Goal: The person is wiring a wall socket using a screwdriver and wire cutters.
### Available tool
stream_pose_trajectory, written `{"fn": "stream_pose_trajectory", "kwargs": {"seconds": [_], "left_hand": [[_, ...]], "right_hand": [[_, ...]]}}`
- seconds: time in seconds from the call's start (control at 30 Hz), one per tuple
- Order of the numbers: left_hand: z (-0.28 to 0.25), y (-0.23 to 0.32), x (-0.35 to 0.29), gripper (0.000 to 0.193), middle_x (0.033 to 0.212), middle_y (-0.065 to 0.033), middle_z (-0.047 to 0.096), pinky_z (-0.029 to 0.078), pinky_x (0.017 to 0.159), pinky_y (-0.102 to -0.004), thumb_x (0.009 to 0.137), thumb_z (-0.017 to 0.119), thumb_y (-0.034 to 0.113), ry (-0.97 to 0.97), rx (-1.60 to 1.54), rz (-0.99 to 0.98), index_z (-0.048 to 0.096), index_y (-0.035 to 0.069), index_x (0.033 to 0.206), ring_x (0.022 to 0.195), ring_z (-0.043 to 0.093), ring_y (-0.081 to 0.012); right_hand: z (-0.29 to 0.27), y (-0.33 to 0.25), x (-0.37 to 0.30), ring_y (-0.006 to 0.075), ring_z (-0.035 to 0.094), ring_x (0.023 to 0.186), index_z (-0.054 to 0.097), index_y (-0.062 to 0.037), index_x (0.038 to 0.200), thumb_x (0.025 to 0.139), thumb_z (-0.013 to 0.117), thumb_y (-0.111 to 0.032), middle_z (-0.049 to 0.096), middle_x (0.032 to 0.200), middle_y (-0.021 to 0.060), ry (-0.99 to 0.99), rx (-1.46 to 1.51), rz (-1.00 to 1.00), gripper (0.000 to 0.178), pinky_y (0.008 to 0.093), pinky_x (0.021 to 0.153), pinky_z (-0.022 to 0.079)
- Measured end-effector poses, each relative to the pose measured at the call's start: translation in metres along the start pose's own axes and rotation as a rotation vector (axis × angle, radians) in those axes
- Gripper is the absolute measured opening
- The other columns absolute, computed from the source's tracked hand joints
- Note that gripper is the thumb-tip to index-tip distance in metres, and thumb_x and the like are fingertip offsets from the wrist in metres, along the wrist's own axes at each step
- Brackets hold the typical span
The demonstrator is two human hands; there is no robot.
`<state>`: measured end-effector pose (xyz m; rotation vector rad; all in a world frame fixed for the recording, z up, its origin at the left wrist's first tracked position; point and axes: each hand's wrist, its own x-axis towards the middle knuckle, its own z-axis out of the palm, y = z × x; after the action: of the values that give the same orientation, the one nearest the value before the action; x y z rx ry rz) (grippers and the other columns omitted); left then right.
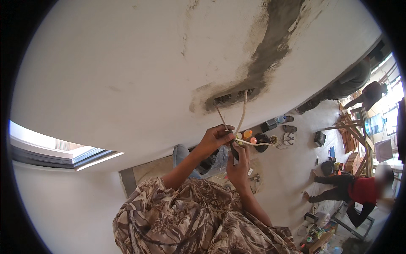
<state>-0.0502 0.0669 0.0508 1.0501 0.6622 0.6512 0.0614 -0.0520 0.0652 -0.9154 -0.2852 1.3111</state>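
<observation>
In the wall ahead is a recessed opening (223, 99) edged with grey mortar. A white cable (244, 112) comes out of it and runs down to my hands, its loose end (258, 144) bending off to the right. A thinner, brownish strand or rod (221, 117) also reaches from the opening to my fingers. My left hand (213, 140) is closed, its fingers pinching at the cable. Just below, my right hand (239, 166) grips a dark-handled tool (234, 150), which lies close against the cable. Its working tip is hidden, so its kind is unclear.
A mortar strip (272, 42) climbs the white wall. Far below on the floor are bottles (247, 133), sandals (289, 138) and scattered tools (255, 178). A person in a red top (363, 189) is at the right, near a wooden stand (359, 131). A window (63, 148) is at left.
</observation>
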Motion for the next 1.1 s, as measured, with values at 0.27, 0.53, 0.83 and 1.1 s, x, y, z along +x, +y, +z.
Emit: {"fn": "stream_pose_trajectory", "kwargs": {"seconds": [0.27, 0.53, 0.83, 1.1], "left_hand": [[-0.005, -0.004, 0.002, 0.036, 0.093, -0.0032, 0.069, 0.050, 0.077, -0.0246, 0.092, 0.068, 0.021, 0.013, 0.043, 0.012, 0.061, 0.001, 0.121, 0.089, 0.063, -0.0093], [-0.004, 0.004, 0.006, 0.035, 0.090, -0.0017, 0.068, 0.049, 0.073, -0.0233, 0.091, 0.070, 0.024, 0.013, 0.067, -0.035, 0.064, 0.000, 0.117, 0.079, 0.059, -0.0073], [-0.014, 0.005, 0.006, 0.034, 0.096, -0.0030, 0.067, 0.050, 0.073, -0.0243, 0.092, 0.069, 0.027, -0.029, 0.049, -0.074, 0.066, 0.000, 0.112, 0.082, 0.059, -0.0081], [-0.007, -0.014, 0.016, 0.031, 0.093, -0.0058, 0.067, 0.050, 0.071, -0.0248, 0.090, 0.069, 0.015, -0.050, 0.183, 0.057, 0.062, -0.001, 0.115, 0.080, 0.060, -0.0094]], "right_hand": [[-0.003, 0.009, 0.004, 0.0203, 0.059, 0.079, 0.044, -0.0065, 0.131, 0.101, 0.048, -0.012, 0.058, 0.096, 0.0110, 0.002, -0.185, -0.107, 0.031, 0.0307, 0.067, 0.050], [-0.007, 0.019, 0.010, 0.0173, 0.057, 0.071, 0.045, -0.0034, 0.128, 0.100, 0.051, -0.015, 0.057, 0.089, 0.0090, 0.101, -0.957, -0.633, 0.031, 0.0296, 0.064, 0.049], [-0.007, 0.032, 0.014, 0.0190, 0.057, 0.071, 0.045, -0.0033, 0.125, 0.101, 0.047, -0.016, 0.056, 0.090, 0.0108, 0.097, -0.964, -0.670, 0.028, 0.0297, 0.064, 0.048], [-0.021, 0.032, 0.008, 0.0155, 0.057, 0.069, 0.057, -0.0039, 0.115, 0.102, 0.045, -0.018, 0.060, 0.082, 0.0087, 0.245, -0.521, -0.140, 0.023, 0.0345, 0.062, 0.048]]}}
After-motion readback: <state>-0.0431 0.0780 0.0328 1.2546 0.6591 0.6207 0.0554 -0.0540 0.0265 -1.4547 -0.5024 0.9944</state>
